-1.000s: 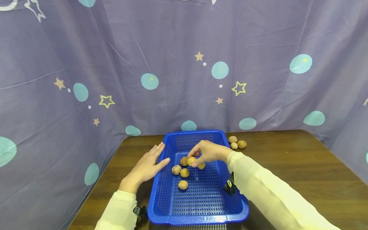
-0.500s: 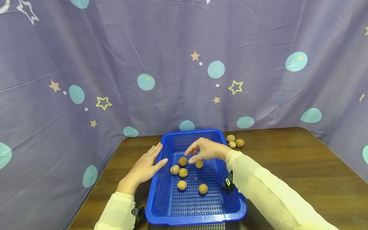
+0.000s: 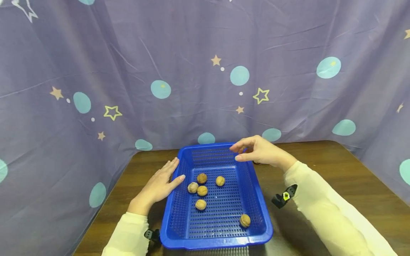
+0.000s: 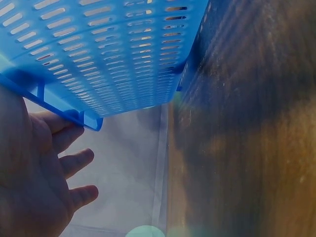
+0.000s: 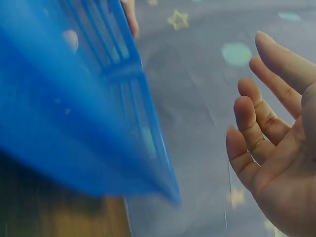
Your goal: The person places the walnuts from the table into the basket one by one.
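A blue perforated plastic basket (image 3: 221, 244) stands on the wooden table, with several walnuts (image 3: 200, 204) in it. Most lie left of its middle; a lone walnut (image 3: 245, 220) sits in the near right corner. My left hand (image 3: 160, 187) rests on the left rim, fingers extended; in the left wrist view its fingers (image 4: 79, 163) reach under the rim's edge. Over the far right rim hovers my right hand (image 3: 261, 152), holding nothing, its fingers loosely bent and the thumb apart. In the right wrist view, that hand (image 5: 281, 128) is apart from the basket's side.
Brown tabletop (image 3: 320, 185) extends to the right of the basket, with a narrower strip on its left. A purple curtain (image 3: 192, 71) with stars and ovals hangs behind the table. Walnuts outside the basket are almost wholly hidden behind my right hand.
My right hand let go of a walnut, which rolled to the basket's near right corner. The hand then rose and moved right, over the far right rim. My left hand stayed on the rim.
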The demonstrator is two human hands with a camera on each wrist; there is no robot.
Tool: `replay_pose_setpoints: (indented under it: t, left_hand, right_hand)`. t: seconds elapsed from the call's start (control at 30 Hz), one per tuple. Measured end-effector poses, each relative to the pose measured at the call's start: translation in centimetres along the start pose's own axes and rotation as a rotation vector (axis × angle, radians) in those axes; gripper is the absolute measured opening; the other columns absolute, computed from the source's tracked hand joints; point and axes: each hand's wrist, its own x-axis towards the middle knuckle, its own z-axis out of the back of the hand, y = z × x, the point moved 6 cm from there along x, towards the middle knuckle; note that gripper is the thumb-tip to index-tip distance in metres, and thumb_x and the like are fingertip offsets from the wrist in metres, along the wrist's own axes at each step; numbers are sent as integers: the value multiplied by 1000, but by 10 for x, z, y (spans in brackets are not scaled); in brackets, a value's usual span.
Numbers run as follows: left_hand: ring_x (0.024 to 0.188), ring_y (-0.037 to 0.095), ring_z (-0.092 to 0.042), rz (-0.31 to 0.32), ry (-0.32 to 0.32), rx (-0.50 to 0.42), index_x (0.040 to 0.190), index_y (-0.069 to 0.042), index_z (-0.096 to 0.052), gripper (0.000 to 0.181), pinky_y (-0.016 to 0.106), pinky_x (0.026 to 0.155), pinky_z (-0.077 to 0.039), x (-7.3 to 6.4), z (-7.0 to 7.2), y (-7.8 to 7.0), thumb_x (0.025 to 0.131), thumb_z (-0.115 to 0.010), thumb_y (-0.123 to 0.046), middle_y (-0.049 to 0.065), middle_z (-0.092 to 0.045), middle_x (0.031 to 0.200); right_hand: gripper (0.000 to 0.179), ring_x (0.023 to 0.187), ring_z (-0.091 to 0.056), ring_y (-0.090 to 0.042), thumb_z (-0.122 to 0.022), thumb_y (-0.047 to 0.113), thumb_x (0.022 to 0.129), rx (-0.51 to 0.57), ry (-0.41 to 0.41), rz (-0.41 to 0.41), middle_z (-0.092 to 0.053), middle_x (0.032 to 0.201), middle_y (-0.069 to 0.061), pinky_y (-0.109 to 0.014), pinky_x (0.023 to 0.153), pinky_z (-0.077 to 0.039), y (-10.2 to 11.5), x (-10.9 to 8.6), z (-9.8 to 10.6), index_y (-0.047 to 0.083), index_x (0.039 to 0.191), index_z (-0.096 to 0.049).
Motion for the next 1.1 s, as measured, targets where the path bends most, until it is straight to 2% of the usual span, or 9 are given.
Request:
replay_pose_setpoints:
  t: [0.07, 0.17, 0.3, 0.47, 0.6, 0.73, 0.93, 1.1]
  left_hand:
    - [144, 31, -19, -5, -2, 5, 152, -9, -27, 78, 57, 112, -21, 0, 2, -1, 95, -45, -59, 6, -24, 158]
    - [144, 32, -18, -9, 4, 5, 152, -8, -27, 77, 57, 112, -21, 0, 4, -1, 95, -46, -58, 7, -23, 158]
    - [144, 32, -18, -9, 9, 2, 152, -8, -27, 78, 57, 112, -20, 1, 6, -1, 95, -45, -58, 7, -23, 158]
    - [145, 31, -18, 5, 0, 6, 152, -9, -27, 78, 57, 112, -20, 1, 9, 1, 95, -44, -60, 6, -23, 158]
    - [145, 31, -17, 22, 11, 1, 152, -9, -26, 79, 57, 112, -20, -1, 7, 2, 95, -43, -60, 6, -22, 158]
    - [144, 33, -18, 14, 10, -5, 152, -8, -27, 77, 59, 111, -20, -2, 4, 0, 96, -45, -58, 7, -23, 157]
    - [144, 32, -19, 3, 4, -5, 152, -9, -28, 76, 58, 111, -21, -1, 2, -1, 95, -46, -57, 6, -24, 157]
    - [144, 32, -20, -6, 1, -9, 152, -8, -29, 75, 57, 112, -21, 0, 1, -3, 96, -46, -56, 6, -25, 157]
  right_hand:
    - [34, 87, -64, -18, -78, 19, 83, 18, -43, -17, -70, 106, -6, -31, 70, -54, -12, -13, 15, 11, 115, -70]
    - [35, 86, -66, -18, -77, 17, 83, 10, -85, -37, -70, 104, -9, -30, 69, -55, -32, -32, 35, 6, 115, -68]
    - [35, 96, -65, -19, -77, 18, 83, -72, -138, -60, -71, 104, -6, -28, 81, -53, -59, -54, 60, 6, 115, -68]
    - [41, 100, -64, -22, -78, 24, 82, -164, -219, -114, -69, 108, -6, -24, 80, -52, -88, -66, 83, 9, 119, -67]
    - [50, 112, -58, -30, -77, 28, 83, -178, -237, -159, -64, 120, -12, -25, 83, -51, -113, -65, 86, 7, 126, -63]
    - [56, 121, -50, -37, -77, 27, 83, -144, -233, -192, -58, 128, -18, -36, 92, -48, -137, -62, 82, 3, 129, -59]
    - [60, 124, -46, -40, -78, 32, 80, -116, -219, -227, -56, 131, -21, -57, 102, -36, -164, -54, 77, 2, 129, -59]
    - [57, 123, -46, -42, -79, 25, 81, -127, -233, -249, -58, 128, -22, -60, 104, -32, -178, -46, 74, -2, 127, -59]
